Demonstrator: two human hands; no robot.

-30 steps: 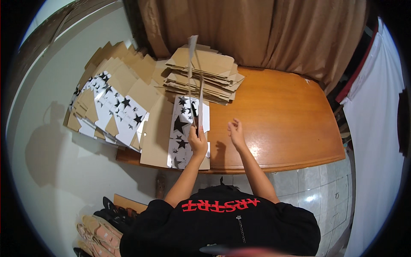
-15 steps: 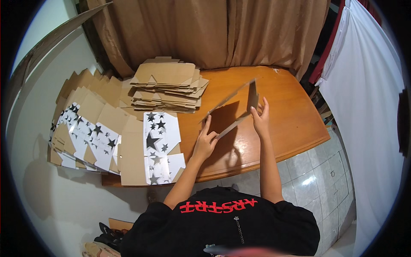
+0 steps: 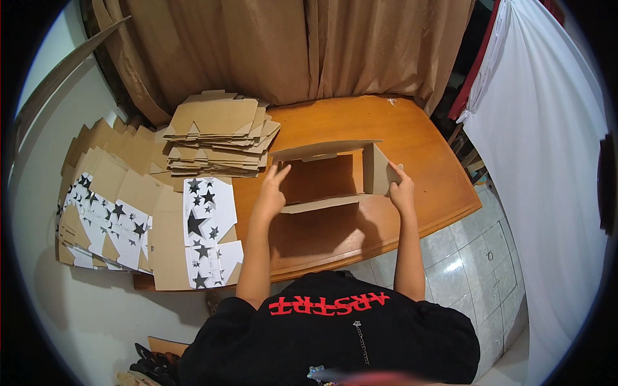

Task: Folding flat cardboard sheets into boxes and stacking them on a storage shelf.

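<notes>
Between my hands is a brown cardboard box (image 3: 375, 170), opened out into a rectangular frame, with the orange-brown tabletop showing through its middle. My left hand (image 3: 270, 193) grips its left end, thumb and a finger stretched along the edge. At the opposite end, my right hand (image 3: 402, 188) holds the right side panel, fingers against its outer face. A shadow falls on the wood below the near wall, and the box looks lifted or tilted above the table. The left end panel is mostly hidden by my left hand.
A stack of flat folded brown cardboard (image 3: 215, 119) stands at the back left of the wooden table (image 3: 425, 148). Flat cardboard sheets printed white with black stars (image 3: 209, 219) overlap along the left. Behind hangs a brown curtain (image 3: 257, 51); a white cloth (image 3: 515, 122) hangs at right.
The box has gone from a slanted, narrow shape to a squared, wide-open frame. My left hand has moved away from my right, which has come down slightly. The view has shifted a little.
</notes>
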